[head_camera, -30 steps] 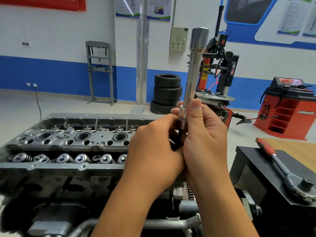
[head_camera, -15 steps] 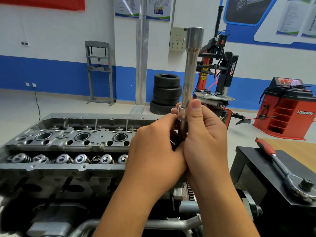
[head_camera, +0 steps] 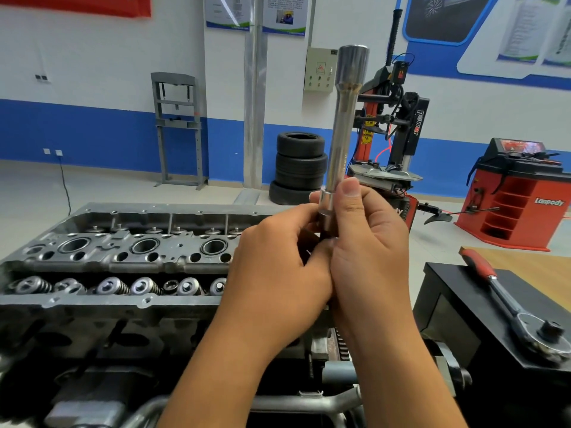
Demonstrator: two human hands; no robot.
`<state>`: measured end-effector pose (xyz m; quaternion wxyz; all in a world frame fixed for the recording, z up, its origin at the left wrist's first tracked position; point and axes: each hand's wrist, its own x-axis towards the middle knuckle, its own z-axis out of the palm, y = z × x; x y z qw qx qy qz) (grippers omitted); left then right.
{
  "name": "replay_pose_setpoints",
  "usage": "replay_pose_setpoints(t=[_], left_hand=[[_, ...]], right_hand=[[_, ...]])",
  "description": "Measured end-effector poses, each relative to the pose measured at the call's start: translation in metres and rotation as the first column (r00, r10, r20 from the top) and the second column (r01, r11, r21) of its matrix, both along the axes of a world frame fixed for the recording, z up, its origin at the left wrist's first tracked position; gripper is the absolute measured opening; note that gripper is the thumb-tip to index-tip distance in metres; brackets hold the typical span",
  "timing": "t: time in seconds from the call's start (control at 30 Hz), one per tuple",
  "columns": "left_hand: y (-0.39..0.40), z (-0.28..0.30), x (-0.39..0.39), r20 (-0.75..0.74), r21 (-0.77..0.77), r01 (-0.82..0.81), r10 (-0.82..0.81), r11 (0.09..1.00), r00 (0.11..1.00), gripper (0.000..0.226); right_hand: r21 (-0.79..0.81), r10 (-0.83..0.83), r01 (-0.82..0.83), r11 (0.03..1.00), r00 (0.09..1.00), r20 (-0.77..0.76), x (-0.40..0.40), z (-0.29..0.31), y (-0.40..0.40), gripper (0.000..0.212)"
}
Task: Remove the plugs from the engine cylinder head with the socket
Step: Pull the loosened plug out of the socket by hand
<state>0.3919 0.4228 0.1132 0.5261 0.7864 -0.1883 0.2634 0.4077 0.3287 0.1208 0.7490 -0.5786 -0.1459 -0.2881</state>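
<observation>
head view: the right hand [head_camera: 367,242] grips the lower end of a long spark plug socket [head_camera: 341,134], held upright above the engine cylinder head [head_camera: 123,251]; the left hand [head_camera: 278,267] curls its fingers at the socket's bottom end, though what it pinches there is hidden; a ratchet wrench [head_camera: 513,304] lies on the black bench [head_camera: 448,291] to the right; risk, as i judge it: whatever is worked free could slip and drop into the open wells below.
</observation>
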Motion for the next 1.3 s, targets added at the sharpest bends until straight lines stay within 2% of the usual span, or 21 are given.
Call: replay_pose_setpoints(t=[0.13, 0.33, 0.43, 0.6, 0.73, 0.87, 1.0, 1.17, 1.3], left_hand=[[0.0047, 0.0016, 0.0005, -0.009, -0.062, 0.103, -0.104, 0.993, 0.995, 0.027], [0.0068, -0.0045, 0.0052, -0.039, -0.123, 0.041, -0.046, 0.992, 0.998, 0.018], [0.0048, -0.0048, 0.0043, -0.016, -0.121, 0.046, -0.048, 0.992, 0.999, 0.019], [0.0044, -0.0014, 0.0024, 0.011, -0.130, 0.156, -0.156, 0.979, 0.988, 0.029], [0.0048, -0.0030, 0.0039, 0.005, -0.144, 0.106, -0.107, 0.984, 0.994, 0.023], [0.0032, -0.0049, 0.0043, 0.013, -0.152, 0.012, -0.010, 0.988, 1.000, 0.015], [0.0054, -0.0026, 0.0032, 0.035, -0.115, 0.104, -0.101, 0.988, 0.994, 0.016], [0.0056, -0.0013, 0.0045, 0.041, -0.071, 0.132, -0.130, 0.989, 0.991, 0.024], [0.0043, -0.0041, 0.0060, 0.010, -0.095, 0.088, -0.088, 0.992, 0.996, 0.015]], right_hand=[[-0.016, -0.008, 0.008, 1.000, 1.000, 0.012, -0.0013, 0.0001, 0.0007, 0.051], [0.021, 0.072, -0.073, 0.997, 0.997, 0.013, 0.0007, -0.0025, -0.0035, 0.028], [0.002, 0.051, -0.051, 0.999, 0.998, 0.022, 0.0015, -0.0031, -0.0030, 0.029], [-0.024, 0.049, -0.049, 0.999, 0.999, 0.012, 0.0008, -0.0005, -0.0011, 0.042], [0.033, 0.075, -0.076, 0.997, 0.997, 0.020, -0.0003, -0.0005, -0.0003, 0.025], [-0.015, 0.064, -0.063, 0.998, 0.996, 0.059, -0.0001, -0.0015, -0.0012, 0.028], [-0.056, 0.024, -0.021, 0.998, 0.998, 0.053, -0.0006, -0.0011, 0.0000, 0.029], [0.053, 0.029, -0.028, 0.998, 0.999, -0.016, -0.0018, 0.0017, -0.0001, 0.045], [0.095, 0.059, -0.056, 0.994, 0.998, -0.028, -0.0020, 0.0018, -0.0014, 0.030]])
